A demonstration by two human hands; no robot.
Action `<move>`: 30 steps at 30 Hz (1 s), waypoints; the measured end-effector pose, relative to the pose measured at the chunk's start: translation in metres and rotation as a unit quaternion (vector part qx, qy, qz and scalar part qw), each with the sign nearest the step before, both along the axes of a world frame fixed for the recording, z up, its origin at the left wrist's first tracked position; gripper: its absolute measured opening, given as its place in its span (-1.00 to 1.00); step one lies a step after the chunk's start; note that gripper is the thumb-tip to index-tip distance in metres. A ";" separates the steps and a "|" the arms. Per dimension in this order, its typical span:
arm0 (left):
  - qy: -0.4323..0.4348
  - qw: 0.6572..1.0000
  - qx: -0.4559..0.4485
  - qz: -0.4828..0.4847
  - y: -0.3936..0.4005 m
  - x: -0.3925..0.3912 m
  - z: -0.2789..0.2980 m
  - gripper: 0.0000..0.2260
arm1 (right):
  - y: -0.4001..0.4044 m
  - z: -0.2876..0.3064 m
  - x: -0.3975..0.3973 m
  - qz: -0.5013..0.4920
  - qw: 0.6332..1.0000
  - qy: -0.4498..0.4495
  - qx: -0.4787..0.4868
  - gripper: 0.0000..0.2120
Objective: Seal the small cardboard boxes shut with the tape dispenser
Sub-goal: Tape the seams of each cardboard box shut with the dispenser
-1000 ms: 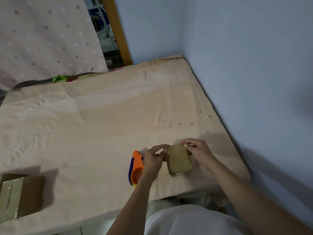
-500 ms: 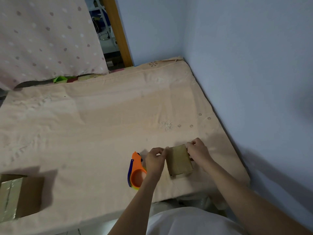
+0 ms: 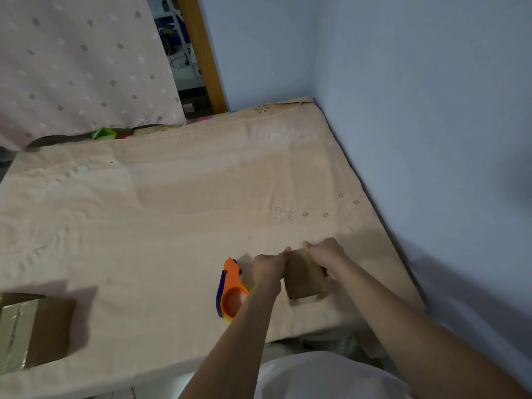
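1. Head view, near edge of the bed (image 3: 172, 203): I see both hands on one small cardboard box (image 3: 306, 276), which sits on the peach sheet close to the person. The left hand (image 3: 267, 264) grips its left side with curled fingers; the right hand (image 3: 325, 253) is curled over its far right edge. The grip looks like pressing the flaps or the wrap down, though I cannot tell whether a seam is being smoothed or merely held.

2. Same view, the tool: the tape dispenser (image 3: 231, 292), orange with a blue rim, lies on the sheet just beside the left forearm, and neither hand touches it. I judge that no tape is being laid at this instant.

3. Same view, far left: a second box (image 3: 31, 332) rests well apart from the hands, with shiny tape visible across its top face. I take that one as already sealed.

4. Progress, as I judge it: one box looks finished and the one in hand is mid-way. I cannot see tape on its top clearly, so it may need the dispenser picked up for a strip. No further unsealed boxes show in view.
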State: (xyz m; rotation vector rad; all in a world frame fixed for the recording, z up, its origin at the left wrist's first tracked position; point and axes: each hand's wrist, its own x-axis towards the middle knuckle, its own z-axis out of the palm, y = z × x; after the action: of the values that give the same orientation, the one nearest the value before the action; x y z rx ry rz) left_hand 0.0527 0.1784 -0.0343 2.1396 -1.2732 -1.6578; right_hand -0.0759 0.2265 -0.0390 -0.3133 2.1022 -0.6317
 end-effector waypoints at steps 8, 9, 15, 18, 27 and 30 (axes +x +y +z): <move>0.048 0.998 0.015 0.049 0.004 0.001 0.001 -0.65 | 0.001 -0.001 0.001 -0.062 0.996 -0.061 -0.030 -0.62; 0.043 0.998 0.009 0.046 0.006 0.000 0.002 -0.63 | 0.002 0.001 0.004 -0.046 0.998 -0.045 -0.023 -0.57; 0.014 0.999 -0.043 -0.007 0.014 -0.001 0.015 -0.64 | 0.006 0.005 0.007 -0.050 0.998 -0.016 -0.033 -0.55; 0.038 0.990 -0.128 -0.036 0.018 0.000 0.024 -0.87 | 0.002 0.012 0.005 -0.087 0.993 -0.029 -0.080 -0.74; 0.082 0.989 -0.121 -0.026 0.039 0.012 -0.010 -0.77 | 0.023 -0.008 0.020 -0.006 0.996 0.049 -0.078 -0.58; 0.042 0.993 -0.089 -0.061 0.040 0.011 -0.022 -0.80 | 0.034 -0.026 0.022 0.044 0.997 0.028 -0.055 -0.66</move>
State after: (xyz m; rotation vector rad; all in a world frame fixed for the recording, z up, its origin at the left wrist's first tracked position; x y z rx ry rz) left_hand 0.0634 0.2181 -0.0559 1.9048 -1.4918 -1.5939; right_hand -0.0537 0.2606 -0.0649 -0.4874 2.0982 -0.6945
